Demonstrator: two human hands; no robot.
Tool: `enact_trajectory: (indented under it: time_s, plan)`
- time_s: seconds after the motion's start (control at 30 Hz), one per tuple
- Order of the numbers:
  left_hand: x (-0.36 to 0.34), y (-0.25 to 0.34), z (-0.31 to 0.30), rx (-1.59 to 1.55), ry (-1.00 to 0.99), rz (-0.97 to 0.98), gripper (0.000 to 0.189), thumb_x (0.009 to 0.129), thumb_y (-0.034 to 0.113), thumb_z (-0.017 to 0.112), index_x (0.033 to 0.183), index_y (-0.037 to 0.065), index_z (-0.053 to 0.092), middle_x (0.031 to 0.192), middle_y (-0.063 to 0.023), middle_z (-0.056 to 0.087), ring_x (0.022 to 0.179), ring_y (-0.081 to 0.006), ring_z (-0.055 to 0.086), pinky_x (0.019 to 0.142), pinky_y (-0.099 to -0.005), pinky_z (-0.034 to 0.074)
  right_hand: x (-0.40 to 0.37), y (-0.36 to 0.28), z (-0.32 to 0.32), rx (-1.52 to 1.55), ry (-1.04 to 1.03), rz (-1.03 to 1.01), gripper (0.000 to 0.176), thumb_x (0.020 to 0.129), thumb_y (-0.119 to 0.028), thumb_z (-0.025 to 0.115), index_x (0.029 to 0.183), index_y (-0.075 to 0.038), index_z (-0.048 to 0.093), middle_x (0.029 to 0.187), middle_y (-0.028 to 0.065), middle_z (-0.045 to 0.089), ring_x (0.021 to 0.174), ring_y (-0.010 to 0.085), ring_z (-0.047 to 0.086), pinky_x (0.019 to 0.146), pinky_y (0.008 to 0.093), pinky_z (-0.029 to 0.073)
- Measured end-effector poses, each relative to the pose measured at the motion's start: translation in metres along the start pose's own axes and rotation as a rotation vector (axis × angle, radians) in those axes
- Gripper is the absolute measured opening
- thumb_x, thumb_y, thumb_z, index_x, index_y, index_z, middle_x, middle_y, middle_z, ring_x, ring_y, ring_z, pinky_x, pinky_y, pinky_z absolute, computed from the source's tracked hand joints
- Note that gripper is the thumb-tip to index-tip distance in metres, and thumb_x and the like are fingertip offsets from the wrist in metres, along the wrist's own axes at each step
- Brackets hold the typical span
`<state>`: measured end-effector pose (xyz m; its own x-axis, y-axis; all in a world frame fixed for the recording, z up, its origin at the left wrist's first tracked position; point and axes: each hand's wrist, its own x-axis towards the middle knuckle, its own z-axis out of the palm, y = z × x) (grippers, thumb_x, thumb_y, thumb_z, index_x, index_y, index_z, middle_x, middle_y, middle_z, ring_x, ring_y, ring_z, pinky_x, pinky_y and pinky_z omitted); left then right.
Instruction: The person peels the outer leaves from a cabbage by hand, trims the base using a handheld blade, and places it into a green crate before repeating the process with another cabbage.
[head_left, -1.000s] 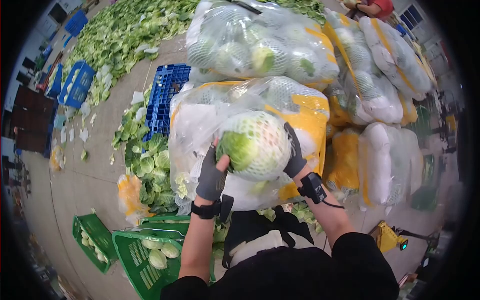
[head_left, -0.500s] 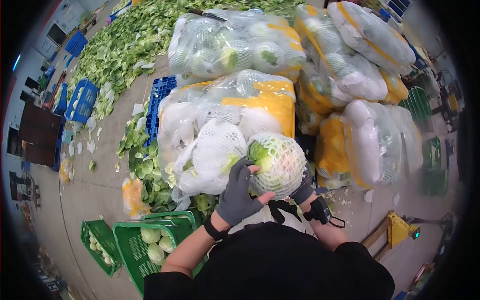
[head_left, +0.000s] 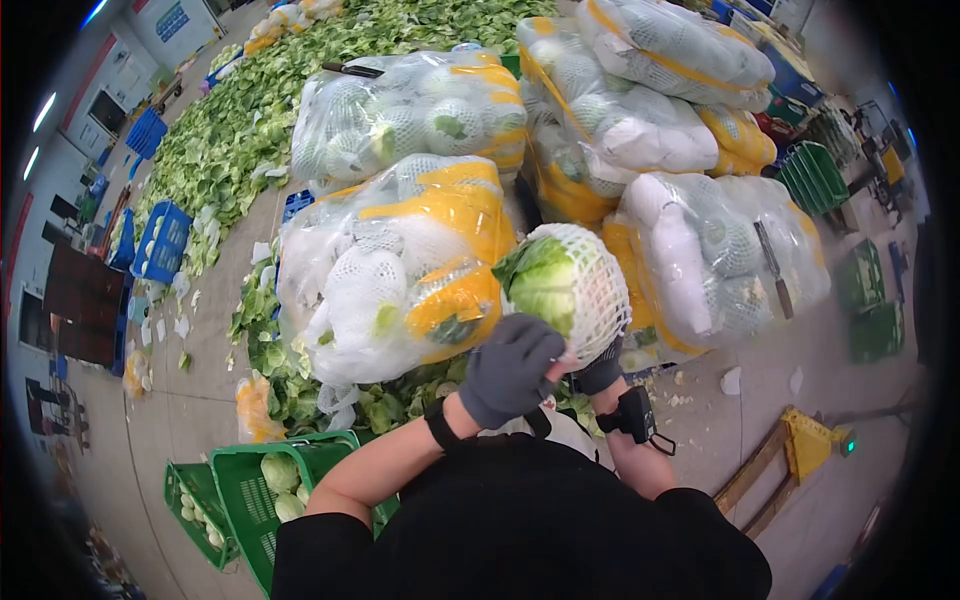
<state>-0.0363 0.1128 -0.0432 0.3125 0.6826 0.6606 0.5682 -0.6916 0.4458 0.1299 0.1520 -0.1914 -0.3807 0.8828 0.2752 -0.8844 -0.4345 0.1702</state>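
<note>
A green cabbage (head_left: 541, 284) is in front of my body, with a white foam net (head_left: 601, 290) over its right side. The left side's leaves are bare. My left hand (head_left: 515, 368), in a grey fingerless glove, is closed at the lower edge of the cabbage, its thumb tip against the net's edge. From below and to the right, my right hand (head_left: 602, 372) supports the netted cabbage; its fingers are mostly hidden. Just beyond is a clear plastic bag (head_left: 350, 290) with yellow bands, full of netted cabbages.
More bagged cabbages (head_left: 415, 115) are stacked behind and to the right. Knives lie on two bags: one knife (head_left: 352, 70) far left, another knife (head_left: 773, 268) right. Green crates (head_left: 240, 500) stand lower left. Loose leaves (head_left: 270, 120) cover the floor. A yellow pallet jack (head_left: 805, 445) is lower right.
My left hand has gone from spread fingers to a closed grip. More bare leaf now shows on the cabbage's left, the net lying to the right. The view has turned slightly right.
</note>
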Motion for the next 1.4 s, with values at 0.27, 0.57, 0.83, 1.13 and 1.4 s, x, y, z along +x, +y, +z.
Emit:
enact_trajectory:
  time_s: [0.27,0.57,0.83,1.13,1.4]
  plan:
    - [-0.026,-0.019,0.038,-1.007,-0.283,-1.074,0.050,0.089,0.045,0.041,0.115,0.003,0.048,0.102,-0.0076,0.058,0.089,-0.0158,0.056,0.076,-0.0306,0.044,-0.038,-0.048,-0.002,-0.986,0.224,-0.086,0.066,0.083,-0.057,0.034,0.135,-0.015,0.029,0.138,0.0114,0.029,0.122,0.0316,0.034,0.103,0.0506,0.024]
    - [-0.062,-0.053,-0.002,-1.752,0.080,-0.951,0.077,0.074,0.048,0.063,0.129,0.004,0.034,0.126,-0.0115,0.045,0.115,-0.0228,0.045,0.099,-0.0366,0.035,0.050,0.015,0.091,-1.502,-0.179,0.124,0.049,0.090,-0.025,0.039,0.133,-0.003,0.027,0.134,0.0112,0.035,0.119,0.0226,0.039,0.102,0.0329,0.029]
    - [-0.171,-0.126,-0.025,-1.927,0.578,-0.977,0.076,0.080,0.058,0.043,0.132,0.005,0.030,0.132,-0.0166,0.037,0.119,-0.0325,0.039,0.100,-0.0485,0.030,0.105,0.143,0.065,-1.142,-0.037,0.210,0.022,0.086,-0.010,0.042,0.106,-0.004,0.048,0.107,0.0095,0.053,0.099,0.0183,0.051,0.090,0.0292,0.040]
    - [-0.267,-0.174,-0.121,-1.470,1.127,-0.947,0.073,0.078,0.065,0.035,0.130,0.014,0.033,0.130,-0.0110,0.039,0.115,-0.0336,0.040,0.095,-0.0535,0.033,0.198,0.198,0.034,-2.501,-0.548,-0.151,0.061,0.057,0.005,0.052,0.115,-0.010,0.046,0.101,0.0165,0.052,0.096,0.0341,0.051,0.082,0.0367,0.042]
    - [-0.284,-0.215,-0.199,-1.569,1.112,-0.853,0.073,0.074,0.053,0.058,0.126,0.006,0.038,0.120,-0.0124,0.048,0.105,-0.0279,0.049,0.094,-0.0431,0.038,0.278,0.286,-0.010,-2.761,-0.959,-0.207,0.062,0.071,-0.013,0.061,0.128,-0.011,0.037,0.125,0.0159,0.039,0.122,0.0319,0.030,0.099,0.0437,0.027]
